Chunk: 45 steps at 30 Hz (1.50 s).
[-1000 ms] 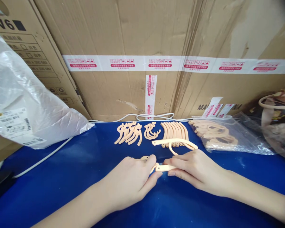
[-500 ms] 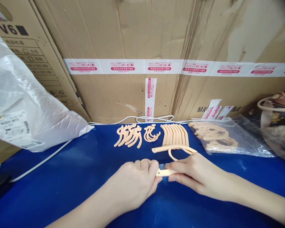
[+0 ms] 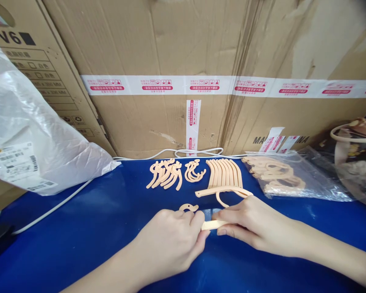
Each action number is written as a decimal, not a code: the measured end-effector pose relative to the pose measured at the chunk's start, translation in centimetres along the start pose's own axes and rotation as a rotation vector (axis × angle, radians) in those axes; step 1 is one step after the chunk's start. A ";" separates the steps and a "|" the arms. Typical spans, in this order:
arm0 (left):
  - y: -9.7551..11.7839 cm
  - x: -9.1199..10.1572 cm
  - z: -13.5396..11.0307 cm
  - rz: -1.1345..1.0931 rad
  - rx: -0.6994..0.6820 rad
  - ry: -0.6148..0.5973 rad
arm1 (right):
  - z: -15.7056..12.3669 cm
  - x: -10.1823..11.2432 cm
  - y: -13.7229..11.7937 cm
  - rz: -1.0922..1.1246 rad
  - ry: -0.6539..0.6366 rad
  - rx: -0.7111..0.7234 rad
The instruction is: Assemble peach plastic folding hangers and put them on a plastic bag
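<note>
My left hand [image 3: 171,238] and my right hand [image 3: 250,224] meet over the blue table [image 3: 110,211], both pinching one peach plastic strip [image 3: 212,224] between them. A small curved peach piece [image 3: 188,207] lies just beyond my left fingers. A peach hanger-like part [image 3: 224,190] rests just past my right hand. Behind it are a row of curved peach bars [image 3: 225,173], a cluster of hooks [image 3: 195,171] and a pile of forked pieces [image 3: 166,173].
Taped cardboard boxes [image 3: 183,73] wall off the back. A white plastic bag [image 3: 33,138] lies at the left, a clear bag of peach parts [image 3: 280,173] at the right. A white cable [image 3: 64,197] runs along the table. A wrapped round object [image 3: 356,150] sits far right.
My left hand has drawn back slightly toward me, and the small curved piece it covered now lies bare on the table. Both hands still grip the strip.
</note>
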State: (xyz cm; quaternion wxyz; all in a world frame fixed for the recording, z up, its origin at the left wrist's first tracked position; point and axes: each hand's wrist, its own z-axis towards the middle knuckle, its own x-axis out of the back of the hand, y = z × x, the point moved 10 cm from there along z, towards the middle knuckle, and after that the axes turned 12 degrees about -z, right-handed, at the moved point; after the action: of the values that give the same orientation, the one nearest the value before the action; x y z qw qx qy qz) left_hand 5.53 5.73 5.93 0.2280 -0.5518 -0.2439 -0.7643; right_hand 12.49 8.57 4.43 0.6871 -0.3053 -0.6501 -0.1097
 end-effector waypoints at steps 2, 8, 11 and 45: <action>0.0 -0.1 0.1 -0.026 0.002 -0.022 | -0.1 -0.1 -0.1 0.000 -0.008 0.012; -0.8 -1.5 0.1 -0.124 0.118 -0.195 | -0.1 -0.2 -0.5 -0.079 0.038 0.055; -1.0 -1.7 0.1 -0.143 0.145 -0.235 | -0.1 0.6 -1.2 -0.232 0.168 0.099; -1.0 -0.1 0.2 -0.005 -0.101 -0.040 | 0.3 2.6 4.1 -0.489 0.248 -0.050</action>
State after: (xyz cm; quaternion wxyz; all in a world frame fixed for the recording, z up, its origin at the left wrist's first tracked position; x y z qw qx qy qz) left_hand 5.07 6.66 5.80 0.1929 -0.5772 -0.2108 -0.7649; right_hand 14.82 12.68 5.81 0.7068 -0.1406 -0.6125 -0.3249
